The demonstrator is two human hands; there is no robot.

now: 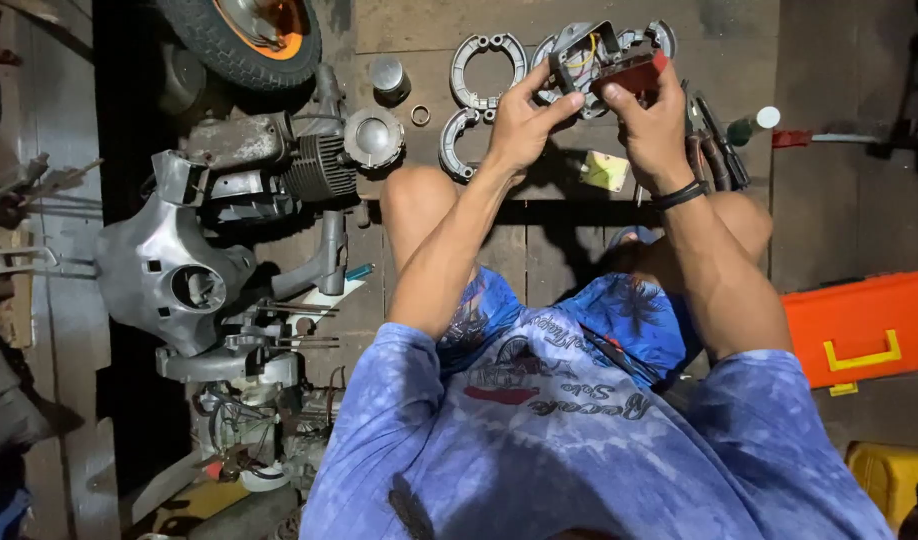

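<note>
**Fingers clamped on a half-hidden part**

Fingers of our left hand (519,118) and right hand (651,112) pinch a small red-and-grey electrical unit with yellow wires (604,62), held above the curved grey metal brake shoes (476,75). Our thumbs hide its lower face. Bare wooden planks (839,210) lie open rightward, up to the orange plastic toolbox (864,325).

The part (604,62) held up in both hands was half covered: the left hand (519,125) and right hand (651,120) hid its sides and underside, so its kind could not be told. Above it, the top picture edge cut the tyre (241,35). Right of the part, the picture edge cropped the orange case (864,325). The small ring (420,115) left of the part was too small to tell
</note>
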